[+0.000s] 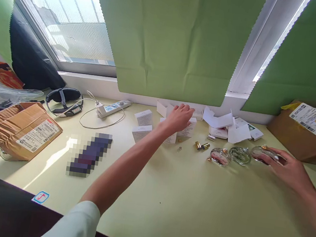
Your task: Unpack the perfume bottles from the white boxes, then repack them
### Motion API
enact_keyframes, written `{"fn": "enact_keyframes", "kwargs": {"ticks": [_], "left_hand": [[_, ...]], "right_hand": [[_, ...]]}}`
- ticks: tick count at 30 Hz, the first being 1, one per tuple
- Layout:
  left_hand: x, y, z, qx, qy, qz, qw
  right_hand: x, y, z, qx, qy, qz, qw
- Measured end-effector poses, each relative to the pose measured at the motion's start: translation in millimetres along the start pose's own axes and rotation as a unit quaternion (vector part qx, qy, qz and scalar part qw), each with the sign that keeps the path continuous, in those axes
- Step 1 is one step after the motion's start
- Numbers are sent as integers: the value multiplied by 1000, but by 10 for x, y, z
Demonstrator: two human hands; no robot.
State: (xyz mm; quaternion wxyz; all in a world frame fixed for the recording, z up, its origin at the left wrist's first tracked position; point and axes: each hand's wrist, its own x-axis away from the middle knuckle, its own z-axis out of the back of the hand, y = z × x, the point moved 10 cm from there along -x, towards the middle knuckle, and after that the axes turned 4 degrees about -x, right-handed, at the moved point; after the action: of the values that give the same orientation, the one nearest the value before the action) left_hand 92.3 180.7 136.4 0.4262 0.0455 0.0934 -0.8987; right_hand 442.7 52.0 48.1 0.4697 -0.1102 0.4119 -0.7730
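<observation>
My left hand [179, 117] reaches across the table, its fingers bent down around a small white box [189, 127] with printed text. The fingertips are hidden behind the knuckles. On the right, my right hand [290, 168] is closed around a clear glass perfume bottle [264, 154] lying on its side. Two more flat, round glass bottles, one pinkish [220, 157] and one clear greenish [239, 156], lie beside it. Gold cylindrical caps [201, 146] and a silver cap [211, 137] rest between the bottles and the boxes.
More white boxes [142, 126] stand near my left hand, and opened white boxes [222, 123] lie by the wall. A power strip [114, 108] with cable, a black headset [64, 101], a crumpled carton [35, 132] and a blurred-out dark object [91, 154] sit left. A large carton [305, 133] stands right.
</observation>
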Motion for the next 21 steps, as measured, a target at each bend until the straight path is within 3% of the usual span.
{"fn": "enact_keyframes", "kwargs": {"ticks": [4, 7, 11, 15, 16, 18, 19, 21], "left_hand": [[-277, -133, -283, 2, -80, -25, 996], [-344, -136, -410, 14, -95, -43, 994], [-327, -129, -229, 36, -58, -46, 997], [-104, -102, 260, 75, 5, -39, 996], [-1, -83, 376, 97, 26, -37, 994], [255, -78, 490, 246, 64, -11, 967], [395, -70, 419, 325, 57, 11, 944], [680, 19, 82, 493, 10, 48, 869]], "right_hand": [[-172, 37, -421, -40, -66, -3, 997], [-223, 49, -528, -63, -85, -4, 994], [-152, -3, -272, -74, -50, -6, 996], [375, -415, 234, -130, 150, 30, 980], [537, -593, 143, -173, 127, 50, 975], [845, -952, -442, -276, -74, 44, 957], [1021, -1098, -738, -331, -161, 26, 929], [1300, -1252, -1213, -414, -267, -31, 870]]}}
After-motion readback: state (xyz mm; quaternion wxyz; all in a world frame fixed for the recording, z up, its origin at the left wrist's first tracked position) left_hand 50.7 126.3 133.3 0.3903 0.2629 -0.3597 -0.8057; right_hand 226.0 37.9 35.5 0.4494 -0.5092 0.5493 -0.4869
